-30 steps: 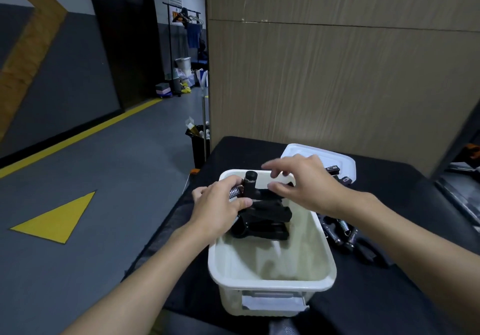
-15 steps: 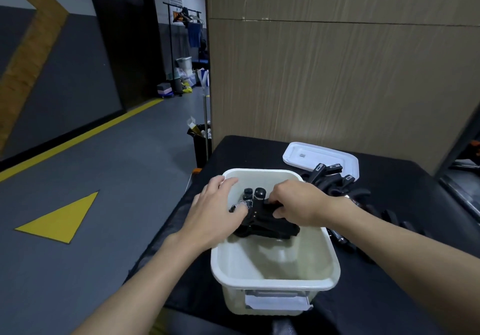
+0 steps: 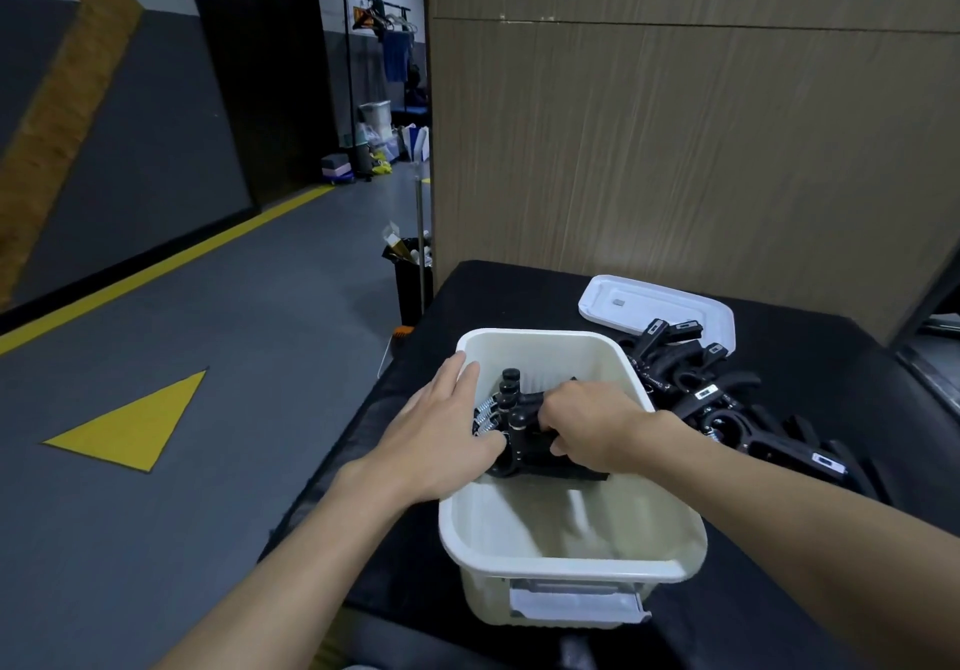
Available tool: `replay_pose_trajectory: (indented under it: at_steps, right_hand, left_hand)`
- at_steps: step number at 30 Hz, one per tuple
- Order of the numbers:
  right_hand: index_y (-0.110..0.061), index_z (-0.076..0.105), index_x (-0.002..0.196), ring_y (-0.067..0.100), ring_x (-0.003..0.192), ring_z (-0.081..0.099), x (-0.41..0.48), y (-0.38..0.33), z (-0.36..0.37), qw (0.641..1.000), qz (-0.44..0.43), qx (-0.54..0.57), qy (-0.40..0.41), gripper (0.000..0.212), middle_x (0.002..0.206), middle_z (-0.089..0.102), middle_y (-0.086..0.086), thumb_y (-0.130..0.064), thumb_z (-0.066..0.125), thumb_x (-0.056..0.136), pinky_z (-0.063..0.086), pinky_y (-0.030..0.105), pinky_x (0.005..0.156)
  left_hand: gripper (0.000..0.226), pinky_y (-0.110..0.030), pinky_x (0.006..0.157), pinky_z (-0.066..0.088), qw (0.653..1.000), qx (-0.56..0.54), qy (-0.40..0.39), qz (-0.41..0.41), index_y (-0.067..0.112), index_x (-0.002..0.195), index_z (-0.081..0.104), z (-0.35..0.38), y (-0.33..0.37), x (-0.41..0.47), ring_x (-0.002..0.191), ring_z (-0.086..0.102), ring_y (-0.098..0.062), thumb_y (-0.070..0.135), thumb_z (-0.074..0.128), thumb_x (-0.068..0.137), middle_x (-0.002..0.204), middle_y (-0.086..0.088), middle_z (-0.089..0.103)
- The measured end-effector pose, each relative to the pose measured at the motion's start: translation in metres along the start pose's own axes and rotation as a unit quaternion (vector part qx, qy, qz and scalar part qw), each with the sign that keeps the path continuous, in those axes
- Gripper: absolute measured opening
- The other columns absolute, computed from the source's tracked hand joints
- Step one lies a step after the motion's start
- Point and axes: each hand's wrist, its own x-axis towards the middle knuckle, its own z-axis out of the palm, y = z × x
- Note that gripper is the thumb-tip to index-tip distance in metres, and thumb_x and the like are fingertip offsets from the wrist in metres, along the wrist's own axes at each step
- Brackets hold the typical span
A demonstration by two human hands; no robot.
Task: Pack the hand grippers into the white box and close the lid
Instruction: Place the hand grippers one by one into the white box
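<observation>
While right hand (image 3: pixel 592 425) grips hand grippers (image 3: pixel 525 454), left hand (image 3: pixel 436 435) touching | box (image 3: pixel 571 569) far half

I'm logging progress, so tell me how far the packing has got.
Done: a few black hand grippers lie at the far end of the white box. In hand: the right hand grips one while the left hand touches them. Left: the pile of grippers on the table beside the box, then the lid, lying off behind it.
</observation>
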Motion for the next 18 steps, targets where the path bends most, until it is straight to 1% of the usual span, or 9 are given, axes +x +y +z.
replay_pose_trajectory:
  at_steps: [2,4,5,6,8,11,14,18]
  right_hand:
    - [-0.01,0.064,0.104,0.031,0.104,0.059,0.003,-0.003,0.001,1.0,-0.007,-0.014,0.006,0.018,0.114,0.062,0.008,-0.023,0.061,0.092,0.033,0.032,0.066]
    - [-0.01,0.063,0.105,0.031,0.108,0.058,0.006,-0.006,0.003,0.999,-0.017,-0.038,0.019,0.019,0.116,0.062,0.008,-0.024,0.061,0.092,0.034,0.033,0.068]
    - [-0.011,0.063,0.108,0.03,0.11,0.057,0.007,-0.007,0.004,0.998,-0.024,-0.058,0.03,0.022,0.117,0.062,0.008,-0.026,0.062,0.092,0.037,0.035,0.072]
    - [-0.012,0.063,0.111,0.029,0.112,0.056,0.007,-0.008,0.006,0.996,-0.029,-0.08,0.04,0.025,0.118,0.061,0.007,-0.029,0.062,0.091,0.04,0.036,0.08]
    - [-0.014,0.062,0.116,0.028,0.115,0.053,0.008,-0.006,0.009,0.993,-0.023,-0.108,0.048,0.032,0.122,0.058,0.007,-0.033,0.062,0.091,0.041,0.037,0.09]
    - [-0.016,0.059,0.118,0.027,0.114,0.053,0.007,-0.003,0.013,0.989,-0.017,-0.143,0.043,0.036,0.123,0.055,0.007,-0.04,0.06,0.091,0.04,0.036,0.09]
    - [-0.017,0.062,0.114,0.027,0.112,0.053,0.006,-0.002,0.016,0.984,-0.019,-0.173,0.047,0.034,0.12,0.057,0.006,-0.044,0.057,0.093,0.04,0.036,0.089]
    - [-0.017,0.065,0.111,0.027,0.112,0.047,0.006,-0.001,0.017,0.977,-0.045,-0.202,0.043,0.031,0.118,0.057,0.007,-0.04,0.056,0.094,0.037,0.037,0.089]
  left_hand:
    - [0.077,-0.031,0.116,0.018,1.0,0.002,0.003,0.0,0.02,0.156,0.008,0.001,0.0,0.0,0.15,0.01,-0.018,0.038,0.046,0.092,0.164,0.014,-0.01]
    - [0.077,-0.031,0.116,0.017,1.0,-0.014,0.005,-0.011,0.02,0.156,0.004,0.001,0.0,-0.001,0.151,0.008,-0.017,0.037,0.045,0.093,0.164,0.012,-0.012]
    - [0.079,-0.032,0.118,0.016,1.0,-0.023,0.004,-0.02,0.02,0.157,0.0,0.002,0.0,-0.001,0.151,0.007,-0.017,0.036,0.045,0.093,0.164,0.01,-0.014]
    - [0.081,-0.033,0.119,0.015,0.999,-0.03,0.003,-0.027,0.019,0.157,-0.004,0.003,0.0,-0.001,0.152,0.006,-0.018,0.036,0.044,0.094,0.165,0.008,-0.015]
    - [0.081,-0.035,0.12,0.016,0.999,-0.03,0.006,-0.033,0.018,0.157,-0.006,0.003,0.001,-0.002,0.151,0.008,-0.022,0.035,0.042,0.094,0.165,0.005,-0.013]
    - [0.073,-0.034,0.119,0.016,0.999,-0.021,0.019,-0.034,0.017,0.157,0.0,-0.001,0.005,-0.005,0.15,0.011,-0.021,0.028,0.039,0.097,0.166,0.005,-0.009]
    - [0.069,-0.034,0.12,0.011,0.999,-0.017,0.023,-0.038,0.017,0.157,0.002,-0.003,0.008,-0.008,0.152,0.002,-0.015,0.024,0.037,0.098,0.166,0.005,-0.008]
    - [0.071,-0.037,0.121,0.01,0.999,-0.021,0.012,-0.043,0.018,0.157,-0.001,-0.001,0.008,-0.007,0.152,-0.002,-0.013,0.024,0.036,0.098,0.165,0.005,-0.011]
